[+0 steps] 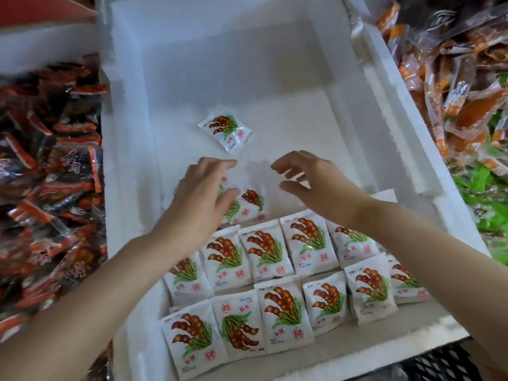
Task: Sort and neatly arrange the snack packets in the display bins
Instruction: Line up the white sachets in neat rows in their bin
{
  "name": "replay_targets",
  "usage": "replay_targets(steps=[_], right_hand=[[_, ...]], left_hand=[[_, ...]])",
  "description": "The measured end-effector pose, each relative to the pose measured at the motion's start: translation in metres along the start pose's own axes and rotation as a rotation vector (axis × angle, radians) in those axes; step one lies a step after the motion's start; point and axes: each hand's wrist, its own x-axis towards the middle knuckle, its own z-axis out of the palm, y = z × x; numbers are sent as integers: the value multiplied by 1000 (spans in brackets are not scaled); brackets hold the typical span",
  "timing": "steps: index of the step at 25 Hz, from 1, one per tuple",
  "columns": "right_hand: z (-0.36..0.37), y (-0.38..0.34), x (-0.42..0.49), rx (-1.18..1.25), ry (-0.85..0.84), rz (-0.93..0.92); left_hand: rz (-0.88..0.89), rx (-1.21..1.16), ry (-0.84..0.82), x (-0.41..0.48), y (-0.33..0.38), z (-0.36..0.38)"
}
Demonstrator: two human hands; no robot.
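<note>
A white foam bin [398,111] holds white snack packets printed with brown pods and green leaves. Two neat rows of them fill the near end, the back row [264,254] behind the front row [283,312]. One front-row packet [237,325] lies turned the other way. A single loose packet [226,130] lies tilted in the middle of the bin floor. My left hand [203,196] is spread with relaxed fingers over a few unsorted packets [248,206] just behind the rows. My right hand [310,182] hovers beside it, fingers loosely curled, holding nothing.
A bin heaped with red and black packets [49,174] adjoins on the left. On the right lie piles of orange packets [453,78] and, nearer, green ones [492,210]. A black mesh crate [439,364] shows below the foam bin's front edge.
</note>
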Motion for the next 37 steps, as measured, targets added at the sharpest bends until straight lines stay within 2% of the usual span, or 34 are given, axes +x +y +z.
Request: replay_targets(steps=[4,10,13,17,20,22,24,27,30,31,33,37], right_hand=[[37,-23,46,42,-99,71],[59,-41,69,157,-256,185],[58,-40,69,113,-221,194],[34,-41,66,148,26,165],[15,-49,53,297,187,112],[8,-57,39,428,185,80],[8,-65,26,532,110,75],[15,-71,21,552,47,81],[26,-73,27,582,67,108],[29,-74,29,574,70,108],[35,-76,31,550,73,100],[36,-84,35,509,59,52]], left_hand=[[-275,164,-76,11,-37,-6],[-350,223,-38,18,-40,-6],[-316,128,30,15,-39,-8],[-238,-37,210,8,-32,-18],[-264,-237,378,5,-24,-27],[-331,-384,432,1,-19,-31],[-421,-533,442,-1,-16,-30],[-555,-728,407,-5,-7,-31],[-603,-1084,246,-10,0,-38],[-585,-1124,201,-12,-2,-40],[-502,-1058,184,-18,-9,-40],[-439,-851,324,-35,-15,-42]])
